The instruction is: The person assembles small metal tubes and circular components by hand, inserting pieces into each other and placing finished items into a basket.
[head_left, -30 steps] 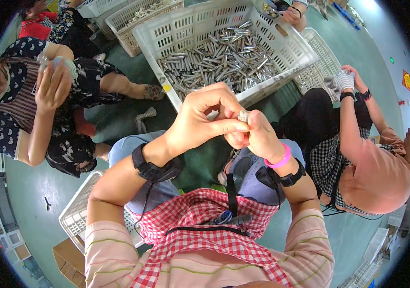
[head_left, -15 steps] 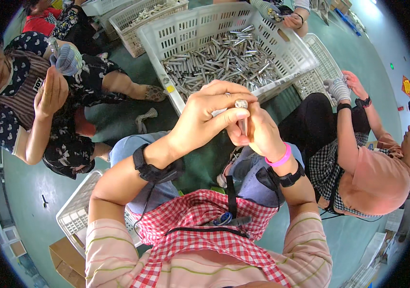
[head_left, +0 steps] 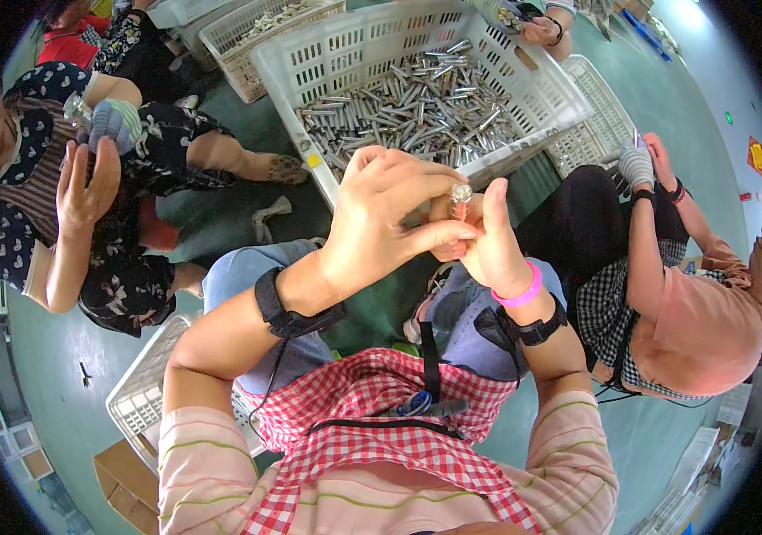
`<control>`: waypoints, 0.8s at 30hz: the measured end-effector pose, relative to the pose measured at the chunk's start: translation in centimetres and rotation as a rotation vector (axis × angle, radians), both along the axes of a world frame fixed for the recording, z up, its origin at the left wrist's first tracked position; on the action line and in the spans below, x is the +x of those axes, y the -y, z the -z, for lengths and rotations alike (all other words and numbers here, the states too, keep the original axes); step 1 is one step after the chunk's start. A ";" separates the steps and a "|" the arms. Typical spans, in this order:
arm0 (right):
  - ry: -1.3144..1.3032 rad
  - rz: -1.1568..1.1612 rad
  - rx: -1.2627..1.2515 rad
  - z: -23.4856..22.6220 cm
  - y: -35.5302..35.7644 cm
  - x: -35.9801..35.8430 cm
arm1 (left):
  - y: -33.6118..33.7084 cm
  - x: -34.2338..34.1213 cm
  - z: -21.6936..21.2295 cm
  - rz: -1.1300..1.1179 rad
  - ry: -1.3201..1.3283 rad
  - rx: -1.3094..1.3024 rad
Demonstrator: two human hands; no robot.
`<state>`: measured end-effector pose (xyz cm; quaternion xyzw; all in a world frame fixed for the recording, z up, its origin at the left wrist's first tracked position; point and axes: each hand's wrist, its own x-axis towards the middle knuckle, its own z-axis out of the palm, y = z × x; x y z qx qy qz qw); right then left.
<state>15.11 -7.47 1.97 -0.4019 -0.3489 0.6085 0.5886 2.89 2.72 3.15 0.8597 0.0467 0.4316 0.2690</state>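
A short, shiny metal tube (head_left: 460, 203) stands between my two hands in front of my chest, with its round end facing up. My left hand (head_left: 379, 212) pinches it, index finger near the top and thumb tip low on its side. My right hand (head_left: 498, 245) cups it from the other side; its fingers curl around behind the tube, partly hidden, while its thumb points up, apart from it. Just beyond my hands is a large white plastic crate (head_left: 309, 165) holding a heap of loose metal tubes (head_left: 407, 102) like this one.
Seated co-workers flank me, one at left (head_left: 60, 178) and one at right (head_left: 657, 303), each handling small parts. Another person's hands (head_left: 528, 27) are over the crate's far right corner. A smaller white crate (head_left: 144, 383) stands by my left side, near a cardboard box (head_left: 127, 481).
My right thumb has lifted away from the tube and now points up. The tube shows more of its side, and my left thumb has slid lower along it.
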 end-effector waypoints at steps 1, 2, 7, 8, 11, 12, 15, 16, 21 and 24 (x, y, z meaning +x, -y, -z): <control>0.044 0.070 -0.005 -0.1 0.1 0.0 | 0.1 0.1 0.1 0.005 0.001 0.000; 0.127 0.023 0.066 0.1 0.1 0.3 | 0.1 0.2 0.3 -0.003 0.020 0.025; 0.123 -0.036 0.118 0.2 0.2 0.6 | -0.1 0.0 0.4 0.074 -0.004 0.015; 0.123 -0.039 0.113 0.1 0.2 0.6 | -0.2 0.0 0.5 0.147 0.004 -0.145; 0.102 -0.102 0.113 -0.1 0.3 0.4 | -0.5 0.2 0.8 0.259 -0.009 -0.322; 0.074 -0.149 0.124 0.5 0.2 0.5 | -0.3 0.5 0.9 0.314 0.018 -0.381; 0.160 -0.139 0.097 0.1 0.3 0.1 | -0.3 0.1 0.4 0.443 -0.025 -0.548; 0.168 -0.163 0.078 -0.2 0.3 0.2 | -0.3 0.0 0.0 0.529 -0.092 -0.657; -0.001 -0.123 0.047 0.3 0.5 0.0 | -0.3 0.1 0.3 0.604 -0.139 -0.659; 0.094 -0.030 0.123 0.8 0.6 0.1 | 0.2 0.3 0.3 0.512 -0.051 -0.594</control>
